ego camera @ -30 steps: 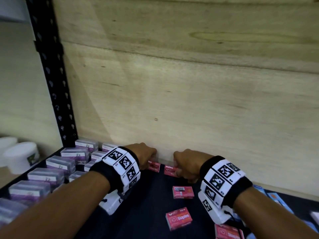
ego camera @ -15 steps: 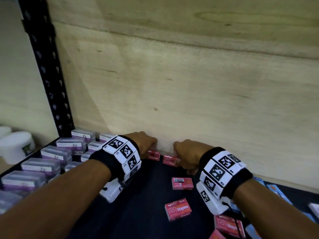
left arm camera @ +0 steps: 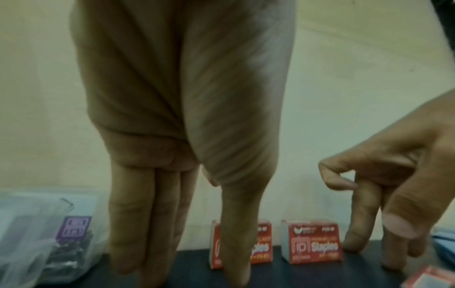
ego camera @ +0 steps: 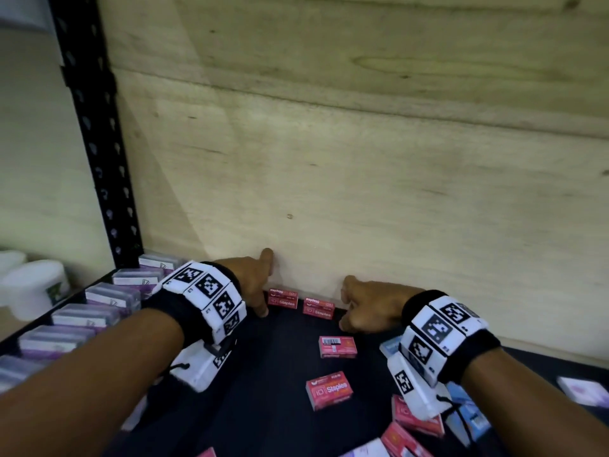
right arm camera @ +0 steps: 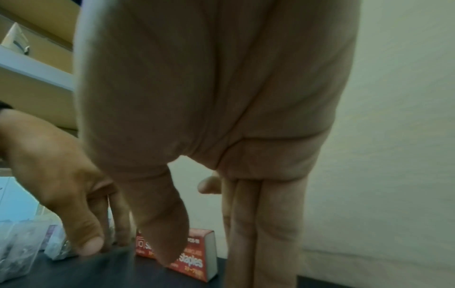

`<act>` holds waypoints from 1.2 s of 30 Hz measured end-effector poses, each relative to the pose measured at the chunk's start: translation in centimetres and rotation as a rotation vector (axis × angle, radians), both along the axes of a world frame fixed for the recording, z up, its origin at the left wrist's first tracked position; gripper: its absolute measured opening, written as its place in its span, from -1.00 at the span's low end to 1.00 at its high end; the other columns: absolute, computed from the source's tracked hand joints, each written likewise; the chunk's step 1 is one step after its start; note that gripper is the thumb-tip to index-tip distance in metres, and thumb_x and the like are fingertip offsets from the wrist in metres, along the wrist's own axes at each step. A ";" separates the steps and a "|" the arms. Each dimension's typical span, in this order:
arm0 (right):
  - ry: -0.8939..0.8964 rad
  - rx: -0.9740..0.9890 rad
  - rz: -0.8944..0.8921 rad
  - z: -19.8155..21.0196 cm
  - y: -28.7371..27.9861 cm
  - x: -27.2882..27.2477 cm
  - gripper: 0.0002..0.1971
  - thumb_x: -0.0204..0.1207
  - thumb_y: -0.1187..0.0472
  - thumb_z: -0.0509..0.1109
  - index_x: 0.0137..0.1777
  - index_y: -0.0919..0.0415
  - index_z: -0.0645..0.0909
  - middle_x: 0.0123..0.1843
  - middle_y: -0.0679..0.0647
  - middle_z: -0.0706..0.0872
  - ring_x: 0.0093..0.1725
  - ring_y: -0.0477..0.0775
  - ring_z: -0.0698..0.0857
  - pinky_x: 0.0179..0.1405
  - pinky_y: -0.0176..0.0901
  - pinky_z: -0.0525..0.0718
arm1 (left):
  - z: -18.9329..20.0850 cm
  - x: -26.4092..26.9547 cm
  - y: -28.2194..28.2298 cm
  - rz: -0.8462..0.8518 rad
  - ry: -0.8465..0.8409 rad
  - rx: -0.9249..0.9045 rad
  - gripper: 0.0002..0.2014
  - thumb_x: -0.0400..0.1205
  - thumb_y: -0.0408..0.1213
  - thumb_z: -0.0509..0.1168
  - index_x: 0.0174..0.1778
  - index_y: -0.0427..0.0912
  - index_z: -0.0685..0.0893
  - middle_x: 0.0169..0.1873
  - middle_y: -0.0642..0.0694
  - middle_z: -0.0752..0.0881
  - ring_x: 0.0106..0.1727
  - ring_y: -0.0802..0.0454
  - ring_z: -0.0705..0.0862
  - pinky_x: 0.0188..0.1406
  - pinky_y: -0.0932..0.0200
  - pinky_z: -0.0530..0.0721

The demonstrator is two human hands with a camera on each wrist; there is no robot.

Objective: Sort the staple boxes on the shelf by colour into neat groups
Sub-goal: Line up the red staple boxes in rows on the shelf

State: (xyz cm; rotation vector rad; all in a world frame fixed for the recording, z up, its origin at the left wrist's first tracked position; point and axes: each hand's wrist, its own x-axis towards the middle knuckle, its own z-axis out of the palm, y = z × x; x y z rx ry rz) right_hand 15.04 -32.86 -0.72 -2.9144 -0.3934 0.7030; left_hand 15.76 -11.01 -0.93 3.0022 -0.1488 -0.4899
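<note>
Head view, two upright red boxes (ego camera: pixel 282 299) reading "Staples"

This looks like a stockroom or storage area. A black shelf (ego camera: pixel 280 407) sits on a black slotted steel upright (ego camera: pixel 95 143) at its left rear corner, backed by a bare plywood panel (ego camera: pixel 362 159). Stationery stock lies on it: clear staple cases (ego camera: pixel 108 296) in rows along the left edge, red staple boxes (ego camera: pixel 329 394) in the middle. White tubs (ego camera: pixel 36 288) stand beyond the left edge.
</note>
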 end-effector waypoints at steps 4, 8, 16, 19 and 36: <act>0.005 -0.008 0.063 0.1 -0.7 -0.9 -0.70 0.53 -0.09 0.46 0.10 -0.02 0.46 -0.07 -0.11 0.57 -0.09 -0.06 0.55 -0.13 -0.19 0.50 | 2.0 -2.7 -1.2 -0.111 -0.030 0.097 -0.48 0.57 0.00 0.46 0.32 -0.21 0.50 0.09 -0.09 0.66 0.07 -0.07 0.64 0.00 0.09 0.59; 0.021 0.006 0.065 -0.2 -1.1 -1.2 -0.61 0.35 -0.10 0.61 0.09 -0.08 0.56 0.08 -0.10 0.67 0.12 0.00 0.67 0.21 -0.05 0.63 | 0.9 -4.7 -3.7 -0.245 0.165 0.018 -0.51 0.51 0.17 0.44 0.09 -0.21 0.71 -0.02 -0.14 0.77 -0.09 -0.02 0.67 -0.07 0.09 0.61; -0.053 -0.049 0.136 -0.5 -0.7 -2.0 -0.53 0.27 -0.02 0.71 0.13 0.00 0.62 0.23 -0.05 0.72 0.22 0.05 0.70 0.26 -0.02 0.66 | -1.2 -7.4 -7.9 -0.384 0.152 0.090 -0.45 0.48 0.23 0.44 0.13 -0.18 0.76 0.05 -0.08 0.77 -0.04 0.00 0.68 -0.27 0.24 0.55; -0.067 -0.065 0.157 -0.7 -0.7 -1.8 -0.56 0.27 0.03 0.71 0.07 -0.01 0.60 0.22 -0.02 0.74 0.22 0.07 0.71 0.25 -0.02 0.67 | -1.3 -7.2 -7.8 -0.398 0.124 0.103 -0.51 0.53 0.12 0.45 0.15 -0.23 0.75 0.08 -0.14 0.76 0.01 -0.06 0.70 -0.35 0.24 0.49; -0.031 0.068 0.135 -1.0 -1.9 -0.8 -0.89 0.60 -0.03 0.40 0.06 -0.08 0.68 -0.03 -0.21 0.67 0.05 -0.09 0.63 0.14 -0.19 0.51 | -1.2 -4.0 -1.4 -0.193 0.031 -0.076 -0.69 0.46 -0.17 0.58 0.10 -0.01 0.72 -0.08 0.09 0.64 -0.04 0.11 0.61 0.05 0.19 0.60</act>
